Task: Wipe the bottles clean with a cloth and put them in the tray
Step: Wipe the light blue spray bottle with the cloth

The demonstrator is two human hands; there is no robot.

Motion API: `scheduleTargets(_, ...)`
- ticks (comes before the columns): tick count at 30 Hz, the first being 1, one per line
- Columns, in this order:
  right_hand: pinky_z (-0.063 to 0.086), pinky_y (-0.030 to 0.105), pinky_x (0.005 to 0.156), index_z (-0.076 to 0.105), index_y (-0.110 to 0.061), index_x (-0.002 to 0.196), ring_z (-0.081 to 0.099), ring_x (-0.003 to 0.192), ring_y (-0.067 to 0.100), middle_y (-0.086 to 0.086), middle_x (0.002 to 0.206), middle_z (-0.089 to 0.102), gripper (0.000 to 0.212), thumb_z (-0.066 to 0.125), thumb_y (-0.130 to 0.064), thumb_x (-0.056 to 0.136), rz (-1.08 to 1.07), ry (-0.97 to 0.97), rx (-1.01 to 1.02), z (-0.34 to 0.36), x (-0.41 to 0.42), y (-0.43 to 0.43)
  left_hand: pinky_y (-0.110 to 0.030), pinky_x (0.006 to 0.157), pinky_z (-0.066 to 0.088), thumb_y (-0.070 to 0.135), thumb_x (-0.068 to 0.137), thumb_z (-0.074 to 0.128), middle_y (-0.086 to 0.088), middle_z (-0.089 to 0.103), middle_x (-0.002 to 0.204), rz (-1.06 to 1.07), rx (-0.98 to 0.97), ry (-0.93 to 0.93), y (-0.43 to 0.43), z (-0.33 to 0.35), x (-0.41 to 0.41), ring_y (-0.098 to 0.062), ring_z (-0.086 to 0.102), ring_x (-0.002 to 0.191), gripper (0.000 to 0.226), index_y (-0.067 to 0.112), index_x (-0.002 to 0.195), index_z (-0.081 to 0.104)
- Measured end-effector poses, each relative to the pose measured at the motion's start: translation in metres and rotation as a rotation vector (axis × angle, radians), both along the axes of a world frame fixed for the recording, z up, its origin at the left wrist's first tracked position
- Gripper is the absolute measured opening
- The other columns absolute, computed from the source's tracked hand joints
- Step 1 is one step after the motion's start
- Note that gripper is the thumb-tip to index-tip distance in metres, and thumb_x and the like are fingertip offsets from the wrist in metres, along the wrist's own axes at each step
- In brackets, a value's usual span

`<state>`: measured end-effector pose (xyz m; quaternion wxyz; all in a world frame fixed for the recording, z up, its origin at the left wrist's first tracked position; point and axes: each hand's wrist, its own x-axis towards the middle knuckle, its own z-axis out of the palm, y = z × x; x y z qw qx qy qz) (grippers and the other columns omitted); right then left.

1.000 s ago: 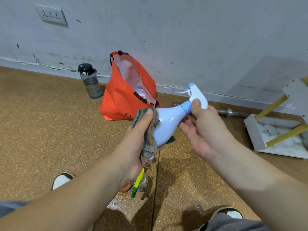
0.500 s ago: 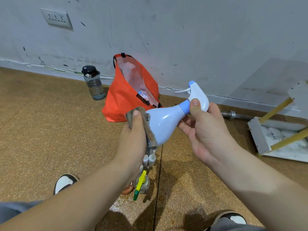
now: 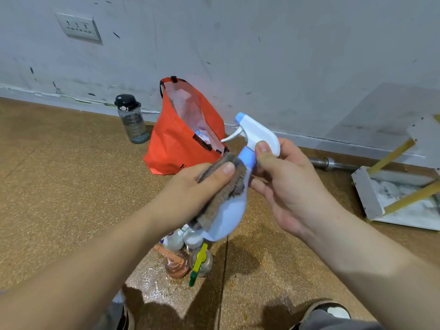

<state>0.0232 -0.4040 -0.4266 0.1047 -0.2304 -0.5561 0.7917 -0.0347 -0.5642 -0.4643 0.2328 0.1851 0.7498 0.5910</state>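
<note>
Nearest the viewer, the toe of a black-and-white shoe (image 3: 332,312) is showing at the bottom edge, on a speckled brown floor (image 3: 59,186). A dark seam (image 3: 223,270) is running away toward the wall, and a wet patch (image 3: 147,279) is glistening just left of it. On that patch a cluster of small bottles (image 3: 192,240) is standing close together; at least four are showing, the rest being hidden under the left arm.

Above them, both hands are working in mid-air on one pale blue spray bottle (image 3: 229,217), which is tilting with its white trigger head up and to the right. The left hand (image 3: 190,186) is gripping one grey-brown cloth (image 3: 221,194), its thumb pressing the cloth against the bottle's shoulder. The right hand (image 3: 281,179) is pinching the bottle's neck between thumb and curled fingers.

The widest stretch of floor is lying to the left. Farther back, one orange bag (image 3: 176,144) is sagging open, and one dark water bottle (image 3: 132,120) is standing left of it by the skirting. At the far right, one metal bar (image 3: 333,163) is lying along the wall's foot, beside a white-rimmed marble-patterned piece with yellow legs (image 3: 392,203). Behind everything a scuffed grey wall (image 3: 285,55) is closing off the room, carrying one socket plate (image 3: 79,27).
</note>
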Motion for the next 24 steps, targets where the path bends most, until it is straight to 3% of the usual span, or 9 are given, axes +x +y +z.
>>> scheduleTargets(3, 0.061, 0.042, 0.084, 0.060, -0.008, 0.114, 0.063, 0.056, 0.004, -0.007, 0.063, 0.067, 0.011, 0.054, -0.013, 0.106, 0.003, -0.011, -0.064, 0.003, -0.002, 0.015, -0.038, 0.086, 0.059, 0.059, 0.079, 0.072, -0.009, 0.080, 0.105, -0.077, 0.101, -0.557, -0.003, 0.004, 0.006, -0.024, 0.077, 0.090, 0.051, 0.014, 0.103, 0.079)
scheduleTargets(6, 0.059, 0.044, 0.089, 0.064, -0.008, 0.120, 0.064, 0.070, 0.012, -0.003, 0.075, 0.071, 0.020, 0.055, -0.018, 0.105, 0.081, -0.034, -0.080, -0.002, -0.001, 0.022, -0.035, 0.074, 0.064, 0.032, 0.077, 0.081, -0.016, 0.079, 0.103, -0.172, 0.132, -0.613, -0.001, 0.004, 0.019, -0.026, 0.076, 0.085, 0.040, 0.011, 0.110, 0.073)
scheduleTargets(9, 0.059, 0.036, 0.082, 0.070, -0.011, 0.117, 0.067, 0.076, 0.014, -0.001, 0.084, 0.074, 0.025, 0.061, -0.029, 0.102, 0.116, -0.092, 0.029, -0.007, 0.000, 0.030, -0.040, 0.075, 0.063, 0.031, 0.075, 0.084, -0.016, 0.079, 0.104, -0.099, 0.138, -0.555, 0.005, 0.004, 0.026, -0.029, 0.076, 0.088, 0.041, 0.012, 0.110, 0.073)
scheduleTargets(11, 0.057, 0.034, 0.078, 0.075, -0.008, 0.107, 0.067, 0.077, 0.017, 0.003, 0.085, 0.074, 0.037, 0.069, -0.043, 0.096, 0.097, -0.192, 0.240, -0.010, -0.001, 0.037, -0.033, 0.070, 0.060, 0.031, 0.081, 0.088, -0.005, 0.080, 0.095, -0.064, 0.095, -0.429, 0.009, 0.005, 0.029, -0.022, 0.075, 0.083, 0.032, 0.016, 0.106, 0.074)
scheduleTargets(14, 0.055, 0.036, 0.070, 0.076, 0.000, 0.092, 0.061, 0.074, 0.019, 0.008, 0.080, 0.070, 0.042, 0.074, -0.041, 0.091, 0.142, -0.231, 0.344, -0.014, -0.001, 0.039, -0.024, 0.061, 0.052, 0.046, 0.081, 0.083, 0.012, 0.073, 0.073, 0.029, -0.148, 0.031, 0.011, -0.002, 0.031, -0.007, 0.069, 0.066, 0.033, 0.025, 0.101, 0.066)
scheduleTargets(18, 0.053, 0.037, 0.067, 0.073, -0.001, 0.096, 0.060, 0.073, 0.023, 0.012, 0.083, 0.068, 0.024, 0.055, -0.016, 0.096, 0.172, -0.266, 0.173, -0.006, -0.001, 0.035, -0.038, 0.071, 0.053, 0.076, 0.072, 0.055, 0.008, 0.067, 0.097, 0.051, -0.589, 0.601, 0.002, -0.015, 0.021, -0.023, 0.067, 0.089, 0.068, 0.032, 0.123, 0.052)
scheduleTargets(20, 0.055, 0.039, 0.067, 0.071, -0.003, 0.097, 0.059, 0.068, 0.027, 0.018, 0.085, 0.066, 0.039, 0.043, -0.031, 0.099, 0.185, -0.315, 0.028, -0.001, -0.002, 0.041, -0.039, 0.072, 0.053, 0.072, 0.075, 0.052, 0.003, 0.065, 0.106, 0.040, -0.673, 0.764, -0.002, -0.015, 0.015, -0.028, 0.066, 0.095, 0.073, 0.027, 0.133, 0.049)
scheduleTargets(22, 0.057, 0.041, 0.069, 0.073, -0.004, 0.097, 0.060, 0.065, 0.029, 0.019, 0.082, 0.065, 0.067, 0.040, -0.063, 0.097, 0.245, -0.366, -0.034, 0.003, -0.001, 0.047, -0.043, 0.077, 0.056, 0.063, 0.076, 0.062, -0.004, 0.066, 0.113, 0.048, -0.719, 0.888, -0.003, -0.017, 0.012, -0.034, 0.066, 0.099, 0.078, 0.017, 0.138, 0.051)
scheduleTargets(24, 0.059, 0.041, 0.070, 0.075, -0.008, 0.094, 0.062, 0.065, 0.028, 0.018, 0.080, 0.066, 0.071, 0.048, -0.074, 0.090, 0.296, -0.377, -0.004, 0.004, 0.000, 0.047, -0.047, 0.079, 0.059, 0.055, 0.073, 0.072, -0.011, 0.067, 0.116, 0.061, -0.758, 0.973, -0.002, -0.021, 0.011, -0.038, 0.067, 0.098, 0.082, 0.007, 0.137, 0.055)
